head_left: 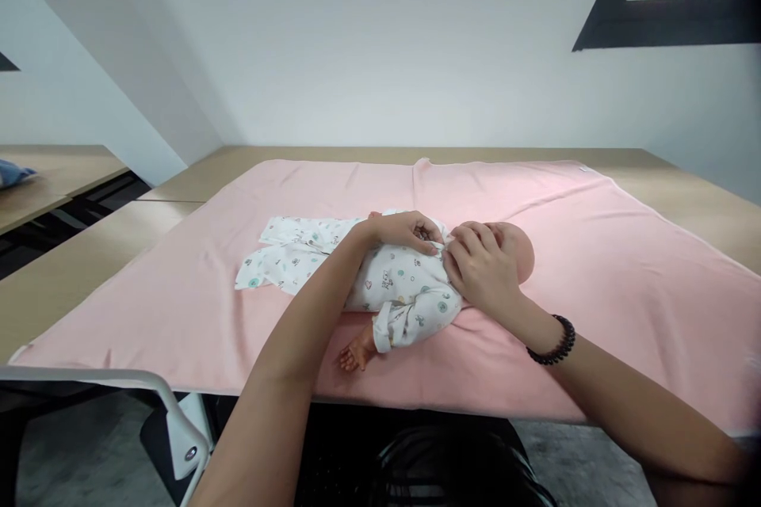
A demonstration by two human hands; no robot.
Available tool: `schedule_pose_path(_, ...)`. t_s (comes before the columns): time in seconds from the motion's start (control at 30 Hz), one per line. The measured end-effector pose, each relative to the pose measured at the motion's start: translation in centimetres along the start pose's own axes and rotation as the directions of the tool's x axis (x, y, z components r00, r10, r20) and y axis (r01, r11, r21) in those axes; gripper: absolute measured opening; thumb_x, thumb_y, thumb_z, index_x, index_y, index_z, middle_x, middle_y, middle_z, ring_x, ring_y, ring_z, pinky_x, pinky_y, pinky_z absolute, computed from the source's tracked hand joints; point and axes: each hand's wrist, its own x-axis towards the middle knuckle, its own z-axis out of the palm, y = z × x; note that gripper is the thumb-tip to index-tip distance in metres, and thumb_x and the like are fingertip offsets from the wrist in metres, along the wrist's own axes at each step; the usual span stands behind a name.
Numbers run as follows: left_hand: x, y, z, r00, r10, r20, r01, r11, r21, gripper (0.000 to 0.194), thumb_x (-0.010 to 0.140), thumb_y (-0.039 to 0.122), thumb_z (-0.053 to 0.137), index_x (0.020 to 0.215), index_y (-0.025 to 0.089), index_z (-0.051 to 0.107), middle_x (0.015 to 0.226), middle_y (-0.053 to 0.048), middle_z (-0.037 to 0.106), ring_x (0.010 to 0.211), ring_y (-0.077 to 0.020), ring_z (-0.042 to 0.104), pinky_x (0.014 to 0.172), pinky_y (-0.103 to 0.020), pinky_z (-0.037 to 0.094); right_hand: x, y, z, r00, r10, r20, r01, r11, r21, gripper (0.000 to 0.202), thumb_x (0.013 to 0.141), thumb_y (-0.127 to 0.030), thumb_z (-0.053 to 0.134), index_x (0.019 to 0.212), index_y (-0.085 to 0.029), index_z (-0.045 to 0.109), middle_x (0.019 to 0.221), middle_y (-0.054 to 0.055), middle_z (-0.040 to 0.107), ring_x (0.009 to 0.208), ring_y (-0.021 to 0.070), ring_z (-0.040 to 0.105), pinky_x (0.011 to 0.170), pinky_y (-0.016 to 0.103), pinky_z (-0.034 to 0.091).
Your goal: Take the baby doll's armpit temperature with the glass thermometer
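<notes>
- Chair (pixel 178 428): white frame part at bottom left, nearest the camera, below the table edge.
- Dark rounded thing (pixel 452 467) at bottom centre, under the table edge; can't tell what it is.
- Bracelet (pixel 552 342): black beads on the right wrist, above the blanket's near part.
- Blanket (pixel 624 269): pink, spread flat over most of the table (pixel 77 269); near edge hangs slightly over the table front.
- Doll (pixel 517 249): lies on its back across the blanket's middle, bald head toward the right, legs toward the left. One bare hand sticks out of the near sleeve, pointing at the camera.
- Romper (pixel 398 285): white with small coloured prints, on the doll. Leg part lies flat and looks loose at the left end.
- Left hand (pixel 407 231): on the doll's chest, fingers curled, pinching the romper fabric at the neck opening.
- Right hand (pixel 484 265): just beside the left, touching it at the fingertips, fingers bent and pinching the same collar edge. It covers the doll's neck and part of the head.
- Whether a snap or button sits between the fingers: can't tell, hidden.
- Second table (pixel 53 174): far left, apart from the main one, with a blue thing (pixel 13 172) at its edge.
- Wall (pixel 357 40): plain white behind; dark frame (pixel 671 24) with red inside at top right.
</notes>
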Motion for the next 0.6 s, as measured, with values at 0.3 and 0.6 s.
schedule_pose_path(0.3,0.08,-0.24,-0.05,1.0,-0.002,0.004,0.002,1.0,-0.022,0.036,0.079,0.04,0.075,0.105,0.015,0.072,0.092,-0.003,0.07,0.072,-0.0086,0.055,0.069,-0.024,0.043,0.2,-0.14,-0.31,1.0,0.009,0.013,-0.009,1.0,-0.006,0.02,0.099,-0.024,0.052,0.087,-0.016,0.066,0.109,0.008,0.07,0.109,0.028,0.056,0.096,0.052,0.033)
schedule_pose_path(0.6,0.0,0.55,0.1,0.999,0.036,0.006,-0.036,0.999,-0.013,0.019,0.077,0.028,0.073,0.091,0.016,0.07,0.084,0.0,0.065,0.067,-0.0076,0.05,0.065,-0.023,0.039,0.1,-0.36,-0.28,0.999,0.037,0.018,-0.037,0.999,0.031,0.019,0.098,-0.023,0.054,0.085,-0.017,0.066,0.111,0.008,0.07,0.111,0.0275,0.055,0.098,0.052,0.032)
